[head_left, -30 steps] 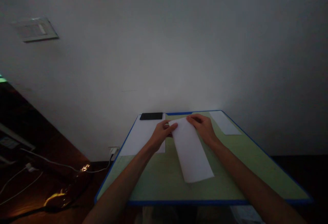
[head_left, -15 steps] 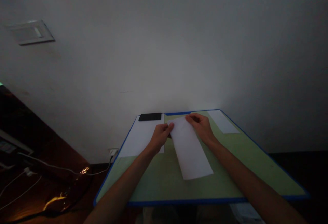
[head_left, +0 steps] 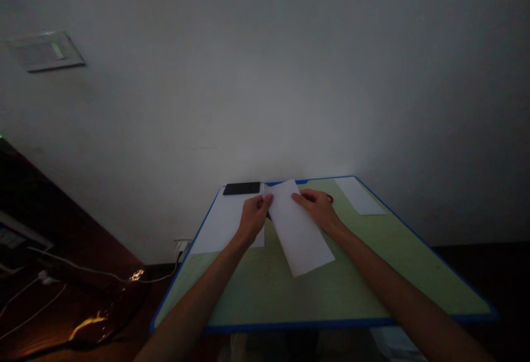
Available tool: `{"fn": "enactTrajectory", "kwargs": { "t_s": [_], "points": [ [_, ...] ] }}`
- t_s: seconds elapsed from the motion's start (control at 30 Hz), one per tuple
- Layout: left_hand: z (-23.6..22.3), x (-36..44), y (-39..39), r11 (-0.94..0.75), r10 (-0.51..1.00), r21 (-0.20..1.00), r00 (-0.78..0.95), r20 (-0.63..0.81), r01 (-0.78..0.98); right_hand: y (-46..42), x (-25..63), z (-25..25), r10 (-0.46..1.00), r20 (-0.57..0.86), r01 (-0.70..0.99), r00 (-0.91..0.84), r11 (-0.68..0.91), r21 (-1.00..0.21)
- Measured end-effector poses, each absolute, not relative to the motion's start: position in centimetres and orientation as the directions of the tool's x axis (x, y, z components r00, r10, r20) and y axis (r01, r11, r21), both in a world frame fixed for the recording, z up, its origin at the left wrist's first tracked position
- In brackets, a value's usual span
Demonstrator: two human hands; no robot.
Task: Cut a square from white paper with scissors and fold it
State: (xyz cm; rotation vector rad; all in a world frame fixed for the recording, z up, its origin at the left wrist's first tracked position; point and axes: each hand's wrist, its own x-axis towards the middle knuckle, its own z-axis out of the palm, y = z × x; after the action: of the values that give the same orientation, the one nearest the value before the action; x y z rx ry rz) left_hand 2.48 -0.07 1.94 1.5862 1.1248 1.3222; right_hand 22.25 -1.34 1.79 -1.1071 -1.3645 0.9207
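A white strip of paper [head_left: 300, 235] is held slanted above the green table, its lower end toward me. On its left edge, near the top, my left hand [head_left: 253, 217] pinches it with the thumb on the upper face. My right hand [head_left: 319, 208] grips the right edge near the top, thumb also on the face; its other fingers are partly hidden. Just beyond my right hand a small red curved thing [head_left: 330, 198] shows, mostly covered. White paper [head_left: 223, 224] lies on the table's left side, close to my left hand.
The green table [head_left: 351, 290] has a blue rim and stands against a grey wall. A black flat phone-like object [head_left: 242, 188] rests on the left paper. Another white piece of paper [head_left: 361, 196] lies at the far right. A cable [head_left: 107, 278] runs from a wall socket [head_left: 181, 246].
The held strip has risen away from me, its lower end now further up. My right hand has slid down along its edge, and the red thing has come into view.
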Motion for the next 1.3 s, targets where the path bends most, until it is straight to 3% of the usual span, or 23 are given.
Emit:
{"fn": "enactTrajectory", "kwargs": {
  "t_s": [0.17, 0.37, 0.7, 1.0, 1.3],
  "points": [
    [2.0, 2.5, -0.2, -0.304, 0.953, 0.939, 0.045, 0.300, 0.162, -0.8, 22.3, 1.0, 0.927, 0.358, 0.173, 0.114, 0.336, -0.926],
    [1.7, 2.5, 0.0, -0.283, 0.959, 0.955, 0.033, 0.281, 0.093, -1.2, 22.0, 1.2, 0.875, 0.482, 0.226, 0.049, 0.460, -0.859],
    [1.7, 2.7, 0.0, -0.255, 0.967, 0.967, 0.038, 0.253, 0.032, -1.2, 22.0, 1.4, 0.855, 0.516, 0.256, 0.045, 0.490, -0.833],
    [2.0, 2.7, -0.3, -0.266, 0.964, 0.954, 0.028, 0.264, 0.139, -1.2, 21.8, 1.5, 0.882, 0.472, 0.144, 0.002, 0.467, -0.873],
    [1.8, 2.5, -0.1, -0.228, 0.971, 0.972, 0.096, 0.221, 0.063, -1.4, 22.1, 2.0, 0.962, 0.266, 0.062, 0.065, 0.262, -0.963]
  ]
}}
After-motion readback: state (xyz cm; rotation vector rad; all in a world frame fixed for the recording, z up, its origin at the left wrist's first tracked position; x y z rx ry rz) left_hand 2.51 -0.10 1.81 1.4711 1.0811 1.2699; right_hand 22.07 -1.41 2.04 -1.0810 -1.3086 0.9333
